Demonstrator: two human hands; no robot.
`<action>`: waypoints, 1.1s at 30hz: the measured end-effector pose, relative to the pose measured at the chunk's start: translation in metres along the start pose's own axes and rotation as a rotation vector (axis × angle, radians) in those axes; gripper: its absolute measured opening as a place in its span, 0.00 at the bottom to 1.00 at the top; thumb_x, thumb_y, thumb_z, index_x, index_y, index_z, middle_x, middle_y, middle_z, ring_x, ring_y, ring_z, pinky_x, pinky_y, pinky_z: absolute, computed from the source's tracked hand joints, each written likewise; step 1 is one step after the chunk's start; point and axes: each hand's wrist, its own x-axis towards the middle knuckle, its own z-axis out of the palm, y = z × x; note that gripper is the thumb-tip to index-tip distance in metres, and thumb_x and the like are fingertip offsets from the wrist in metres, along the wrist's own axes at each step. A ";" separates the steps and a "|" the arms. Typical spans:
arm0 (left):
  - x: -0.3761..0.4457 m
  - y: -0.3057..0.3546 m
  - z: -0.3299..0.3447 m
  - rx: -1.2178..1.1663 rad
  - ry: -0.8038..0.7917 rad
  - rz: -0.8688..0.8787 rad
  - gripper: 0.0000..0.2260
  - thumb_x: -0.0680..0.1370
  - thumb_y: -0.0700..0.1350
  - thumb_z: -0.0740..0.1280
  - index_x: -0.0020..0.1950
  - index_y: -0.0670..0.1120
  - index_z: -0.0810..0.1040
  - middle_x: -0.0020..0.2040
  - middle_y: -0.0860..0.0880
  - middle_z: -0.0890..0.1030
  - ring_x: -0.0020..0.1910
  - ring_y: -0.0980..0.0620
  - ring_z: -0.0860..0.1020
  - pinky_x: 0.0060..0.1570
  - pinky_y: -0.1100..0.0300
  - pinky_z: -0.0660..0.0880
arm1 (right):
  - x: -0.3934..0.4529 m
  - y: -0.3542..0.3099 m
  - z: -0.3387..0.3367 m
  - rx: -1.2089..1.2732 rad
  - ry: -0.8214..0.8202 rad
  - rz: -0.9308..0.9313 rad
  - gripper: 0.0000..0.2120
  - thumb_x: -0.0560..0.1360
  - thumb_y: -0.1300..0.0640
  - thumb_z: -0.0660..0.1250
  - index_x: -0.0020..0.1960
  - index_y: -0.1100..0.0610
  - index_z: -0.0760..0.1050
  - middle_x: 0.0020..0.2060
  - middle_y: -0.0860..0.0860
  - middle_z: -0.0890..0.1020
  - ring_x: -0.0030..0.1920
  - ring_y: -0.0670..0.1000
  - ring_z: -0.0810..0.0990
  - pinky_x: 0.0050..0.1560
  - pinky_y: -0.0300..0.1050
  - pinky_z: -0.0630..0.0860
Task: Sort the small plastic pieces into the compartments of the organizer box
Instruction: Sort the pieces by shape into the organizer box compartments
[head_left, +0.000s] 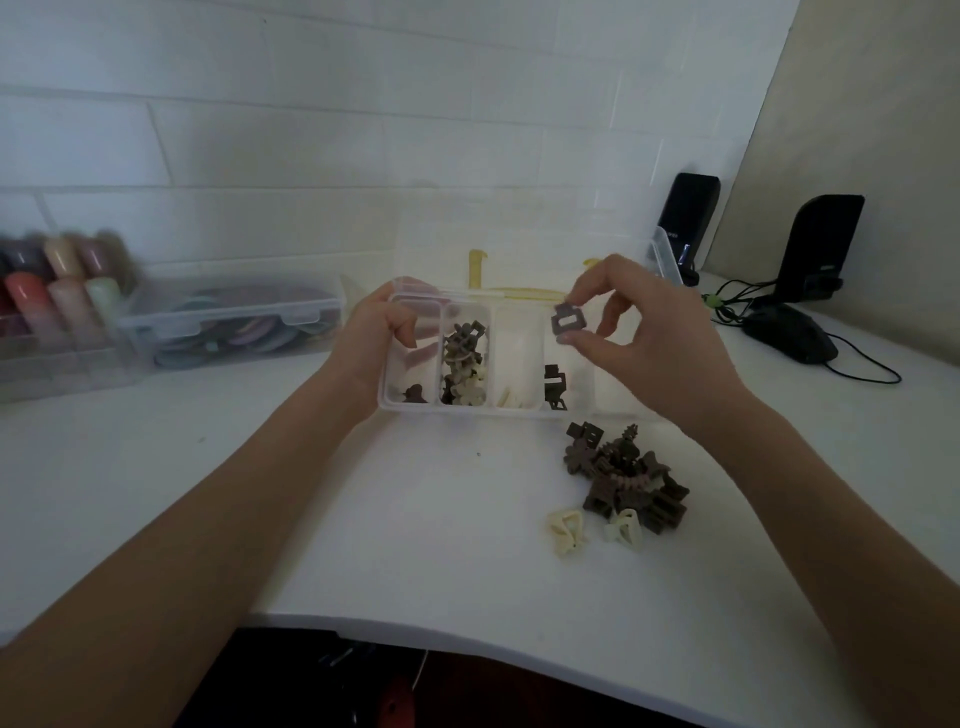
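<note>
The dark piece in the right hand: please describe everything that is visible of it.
The dark piece is a small, flat, roughly square frame of grey-brown plastic with a rectangular opening in its middle. The right hand pinches it between thumb and fingertips, held upright in the air above the organizer box, over the compartment that already holds similar dark pieces. Nothing else touches it. Finer details are blurred.

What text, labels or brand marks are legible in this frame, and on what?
None can be read.
Near black speaker: a small pale mark on its front, too blurred to read.
Far black speaker: a small pale mark on its front, too small to read.
Organizer box, plastic pieces and storage bins: no print visible.
</note>
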 end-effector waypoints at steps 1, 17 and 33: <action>0.000 0.000 0.001 -0.007 0.007 -0.001 0.20 0.52 0.34 0.54 0.40 0.45 0.72 0.31 0.52 0.81 0.31 0.56 0.81 0.35 0.61 0.74 | -0.001 0.000 0.000 -0.102 0.059 -0.018 0.09 0.70 0.54 0.72 0.45 0.48 0.72 0.43 0.40 0.79 0.38 0.45 0.75 0.38 0.41 0.73; 0.001 -0.002 -0.002 0.026 0.005 -0.004 0.19 0.54 0.34 0.53 0.41 0.46 0.72 0.34 0.52 0.83 0.34 0.55 0.81 0.37 0.61 0.75 | -0.003 0.007 0.012 -0.599 0.019 -0.285 0.04 0.70 0.55 0.69 0.41 0.51 0.84 0.38 0.49 0.78 0.41 0.54 0.73 0.43 0.48 0.60; 0.001 -0.002 0.000 0.021 0.030 -0.008 0.20 0.53 0.34 0.54 0.41 0.46 0.73 0.37 0.49 0.82 0.34 0.54 0.81 0.36 0.60 0.75 | -0.004 0.001 0.015 -0.512 -0.065 -0.183 0.11 0.71 0.55 0.62 0.44 0.50 0.83 0.37 0.49 0.76 0.40 0.53 0.74 0.43 0.48 0.63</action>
